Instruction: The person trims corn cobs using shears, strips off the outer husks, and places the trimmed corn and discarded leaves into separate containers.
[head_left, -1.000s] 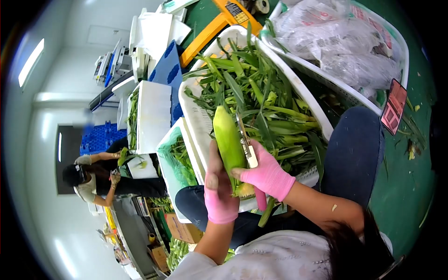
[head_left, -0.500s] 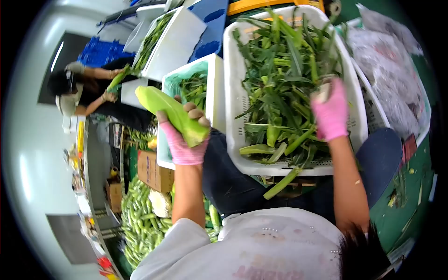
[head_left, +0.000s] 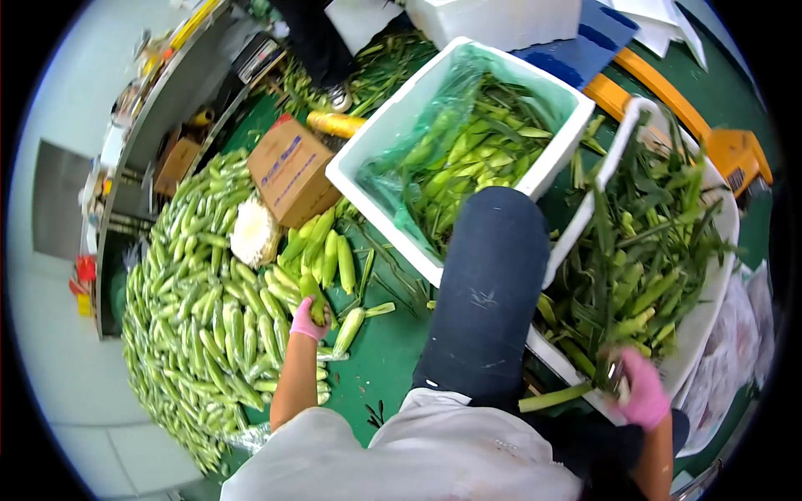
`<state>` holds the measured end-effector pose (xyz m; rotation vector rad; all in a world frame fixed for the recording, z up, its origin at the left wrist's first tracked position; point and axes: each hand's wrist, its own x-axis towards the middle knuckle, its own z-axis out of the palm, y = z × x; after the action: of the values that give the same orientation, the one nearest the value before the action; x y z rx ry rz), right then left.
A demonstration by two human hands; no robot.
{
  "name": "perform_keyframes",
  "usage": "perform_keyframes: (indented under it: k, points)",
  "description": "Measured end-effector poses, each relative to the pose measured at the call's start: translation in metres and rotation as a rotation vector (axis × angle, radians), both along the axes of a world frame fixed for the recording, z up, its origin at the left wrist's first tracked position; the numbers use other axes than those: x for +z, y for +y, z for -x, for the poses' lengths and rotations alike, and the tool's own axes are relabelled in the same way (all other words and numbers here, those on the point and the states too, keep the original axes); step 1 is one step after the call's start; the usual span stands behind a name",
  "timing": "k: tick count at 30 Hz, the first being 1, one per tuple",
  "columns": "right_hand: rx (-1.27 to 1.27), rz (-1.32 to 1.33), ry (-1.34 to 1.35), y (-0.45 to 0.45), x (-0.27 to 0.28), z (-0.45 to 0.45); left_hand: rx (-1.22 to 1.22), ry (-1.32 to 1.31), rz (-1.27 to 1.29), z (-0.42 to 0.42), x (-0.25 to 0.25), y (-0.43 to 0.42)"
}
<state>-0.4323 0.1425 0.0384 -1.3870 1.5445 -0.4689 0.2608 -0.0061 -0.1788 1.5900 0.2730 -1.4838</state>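
Observation:
My left hand [head_left: 309, 322], in a pink glove, is closed around a green ear of corn [head_left: 311, 288]. It is over the right side of the large corn pile [head_left: 200, 317], close to several unwrapped ears. My right hand [head_left: 645, 392], also gloved in pink, is by the near edge of the white basket [head_left: 725, 275] filled with green husks and leaves [head_left: 635, 267]. Its fingers are closed on a small, partly shiny object, too blurred to name. A pale green stalk [head_left: 554, 397] sticks out over the basket's edge beside it.
A white foam box [head_left: 384, 204], lined with green plastic, holds more corn beyond my knee. Next to the pile stand a cardboard box [head_left: 288, 171] and a round whitish bundle [head_left: 254, 232]. A yellow pallet jack [head_left: 735, 159] is behind the basket. Another person's shoe [head_left: 338, 97] shows farther back.
My view has turned left. My left hand has carried the corn from in front of the foam box down to the pile. My right hand has moved to the basket's near edge.

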Motion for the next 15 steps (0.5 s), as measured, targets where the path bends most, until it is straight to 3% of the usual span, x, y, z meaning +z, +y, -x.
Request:
perform_keyframes:
  k: [2,4,5,6,7,8,9,10,11,12,14,15]
  points:
    - [0.263,0.098,0.146,0.009,-0.028,-0.011,0.015,-0.111,-0.098,-0.036,-0.049,0.027]
    - [0.423,0.350,0.455,0.026,-0.074,-0.014,0.264,-0.197,-0.114,-0.042,-0.086,0.033]
    - [0.437,0.348,0.479,0.025,-0.083,-0.016,0.318,-0.435,-0.054,-0.030,-0.098,0.032]
    - [0.294,0.366,0.461,0.033,-0.099,-0.014,0.486,-0.627,-0.038,-0.026,-0.122,0.027]
    - [0.352,0.294,0.497,0.042,-0.109,-0.004,0.466,-0.803,0.045,-0.028,-0.143,0.020]
    - [0.247,0.289,0.474,0.044,-0.104,-0.004,0.269,-1.208,-0.177,-0.021,-0.151,0.002]
    - [0.141,0.287,0.446,0.044,-0.097,-0.005,0.092,-1.236,-0.229,0.020,-0.104,-0.025]
    - [-0.108,-0.008,0.302,0.061,-0.102,0.013,-0.027,-1.455,-0.063,0.040,-0.093,-0.050]
    - [-0.148,0.251,0.523,0.076,-0.115,0.034,-0.128,-1.658,0.253,0.068,-0.073,-0.081]
    - [-0.184,0.507,0.740,0.081,-0.127,0.057,-0.206,-1.626,0.555,0.104,-0.043,-0.113]
    - [-0.536,0.047,0.581,0.055,-0.120,0.112,-0.363,-1.362,0.887,0.184,0.025,-0.170]
    - [-0.694,0.046,0.477,0.028,-0.114,0.115,-0.409,-1.207,0.986,0.219,0.037,-0.198]
